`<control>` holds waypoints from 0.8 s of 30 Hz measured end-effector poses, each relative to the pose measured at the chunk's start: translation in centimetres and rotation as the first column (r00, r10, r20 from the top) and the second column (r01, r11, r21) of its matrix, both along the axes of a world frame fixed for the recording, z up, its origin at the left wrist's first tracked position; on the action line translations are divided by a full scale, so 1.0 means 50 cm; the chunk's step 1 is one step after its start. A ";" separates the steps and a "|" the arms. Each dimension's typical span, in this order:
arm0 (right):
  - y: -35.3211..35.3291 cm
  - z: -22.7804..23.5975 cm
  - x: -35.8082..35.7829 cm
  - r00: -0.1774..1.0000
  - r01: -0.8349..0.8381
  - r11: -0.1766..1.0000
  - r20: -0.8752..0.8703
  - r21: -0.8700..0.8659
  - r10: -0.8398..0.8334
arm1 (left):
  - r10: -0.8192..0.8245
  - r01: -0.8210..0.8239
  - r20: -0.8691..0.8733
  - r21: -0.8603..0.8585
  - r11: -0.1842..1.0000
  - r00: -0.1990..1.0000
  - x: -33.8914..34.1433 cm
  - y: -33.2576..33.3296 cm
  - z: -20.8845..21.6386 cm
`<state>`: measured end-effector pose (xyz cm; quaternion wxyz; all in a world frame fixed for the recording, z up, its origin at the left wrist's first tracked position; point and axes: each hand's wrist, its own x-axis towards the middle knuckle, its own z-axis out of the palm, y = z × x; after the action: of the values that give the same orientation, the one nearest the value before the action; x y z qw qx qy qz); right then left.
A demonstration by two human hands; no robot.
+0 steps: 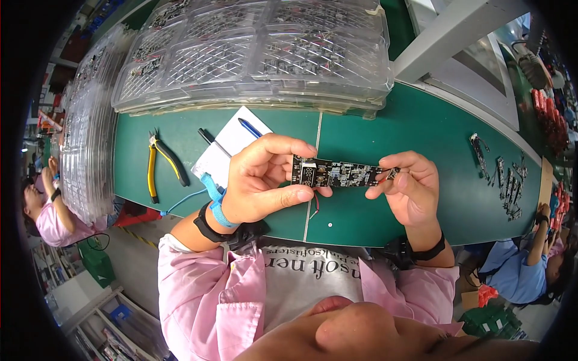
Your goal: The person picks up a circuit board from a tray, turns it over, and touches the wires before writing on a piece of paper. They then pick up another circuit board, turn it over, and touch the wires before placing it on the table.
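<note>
Between my hands a black circuit board (340,173) is held up over the green bench, its component side showing. My left hand (259,177) grips its left end, thumb below and fingers above. At the other end, the fingertips of my right hand (412,183) pinch the board's narrow tip, where a small part with reddish wire (390,175) shows. A short red and dark wire (315,206) hangs under the board near my left thumb. A blue strap with a cord circles my left wrist.
Yellow-black cutters (161,165), a blue pen (250,127) and white paper (244,120) lie left of the board. Stacked clear trays (253,99) of boards line the back; more trays (90,138) stand left. Several loose boards (510,189) lie at right. Co-workers sit on both sides.
</note>
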<state>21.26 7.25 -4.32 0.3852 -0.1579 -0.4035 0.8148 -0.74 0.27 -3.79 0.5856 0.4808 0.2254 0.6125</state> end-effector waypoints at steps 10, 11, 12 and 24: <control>0.002 -0.007 -0.003 1.000 -0.028 1.000 -0.010 -0.001 0.028 | 0.005 -0.005 -0.012 0.035 0.999 1.000 -0.002 -0.004 0.000; 0.001 -0.008 -0.003 1.000 -0.011 1.000 -0.003 0.021 0.011 | 0.022 -0.021 -0.041 0.025 0.999 0.999 -0.002 -0.004 0.003; 0.000 -0.009 -0.003 1.000 0.007 0.999 0.003 0.044 -0.007 | 0.038 -0.037 -0.070 0.015 0.999 0.997 -0.001 -0.005 0.005; 0.000 0.007 -0.012 0.923 0.123 0.541 0.104 0.832 -0.370 | -0.045 0.047 0.040 -0.065 0.997 0.998 -0.002 -0.005 0.010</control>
<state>20.66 7.23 -3.95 0.4678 -0.1279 -0.7523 0.4459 -0.84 0.00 -3.27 0.6192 0.4544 0.2228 0.6003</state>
